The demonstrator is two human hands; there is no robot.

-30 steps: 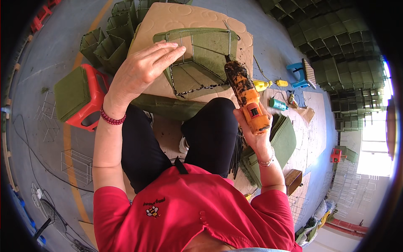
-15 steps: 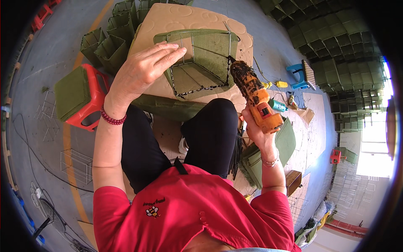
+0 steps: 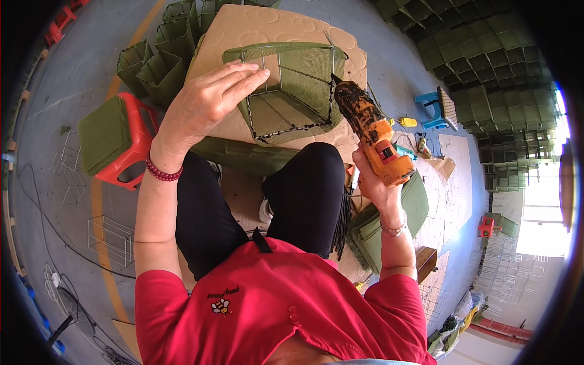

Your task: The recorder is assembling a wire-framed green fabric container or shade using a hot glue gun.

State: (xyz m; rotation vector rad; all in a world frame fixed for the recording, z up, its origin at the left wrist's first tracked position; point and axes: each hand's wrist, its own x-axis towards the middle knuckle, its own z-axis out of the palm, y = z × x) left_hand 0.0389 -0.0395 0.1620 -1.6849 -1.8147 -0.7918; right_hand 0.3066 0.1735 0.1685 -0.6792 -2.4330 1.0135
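Note:
An orange hot glue gun (image 3: 381, 129), its front smeared black, is held in my right hand (image 3: 378, 185). Its dark nozzle is at the upper right upright of a box-shaped wire frame with green mesh (image 3: 307, 67). Dark, beaded glue lines run along that upright and the frame's near lower edge. Over the frame's left side, my left hand (image 3: 213, 97) has its fingers stretched out. Its thumb is hidden, and I cannot tell how firmly it touches the frame. The frame rests on a tan padded board (image 3: 274, 23) beyond my knees.
A red stool (image 3: 140, 137) with a green cover stands left, near several green mesh boxes (image 3: 161, 70). Bare wire frames (image 3: 111, 237) lie on the floor. At right are a green padded block (image 3: 413, 207), a blue stool (image 3: 432, 109) and stacked green boxes (image 3: 499, 91).
The glue gun's nozzle has moved slightly up along the frame's right upright, its body shifting a little to the right with my right hand. My left hand stays in place.

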